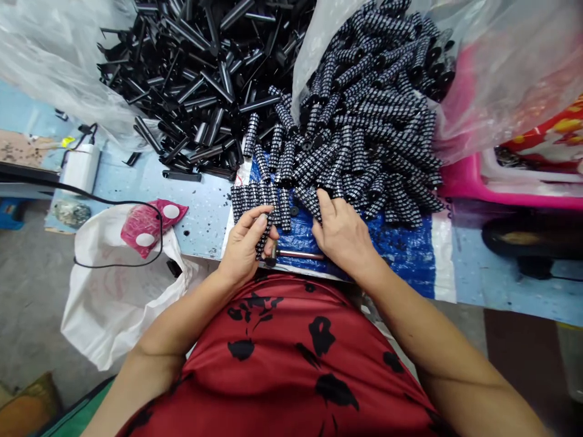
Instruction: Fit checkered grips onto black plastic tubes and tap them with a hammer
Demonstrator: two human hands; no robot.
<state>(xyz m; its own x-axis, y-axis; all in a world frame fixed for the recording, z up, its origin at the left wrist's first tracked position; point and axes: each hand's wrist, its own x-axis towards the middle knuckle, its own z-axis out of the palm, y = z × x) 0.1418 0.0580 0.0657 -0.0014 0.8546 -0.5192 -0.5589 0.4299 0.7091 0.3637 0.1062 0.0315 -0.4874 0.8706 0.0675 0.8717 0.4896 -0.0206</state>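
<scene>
My left hand (246, 246) is closed around a black-and-white patterned tube (263, 240) at the table's near edge. My right hand (342, 233) rests with bent fingers on the edge of a big heap of the same patterned tubes (373, 121); whether it grips one is hidden. A short row of these tubes (259, 203) lies side by side just beyond my left hand. Between my hands a small hammer-like tool (296, 255) with a thin brown shaft lies on a blue sheet (401, 249).
A pile of plain black tubes (204, 73) fills the back left on clear plastic. A clear bag (501, 60) covers the patterned heap. A pink tray (473, 179) stands at the right. A white bag (113, 291), a pink pouch (148, 226) and a black cable (113, 203) sit at the left.
</scene>
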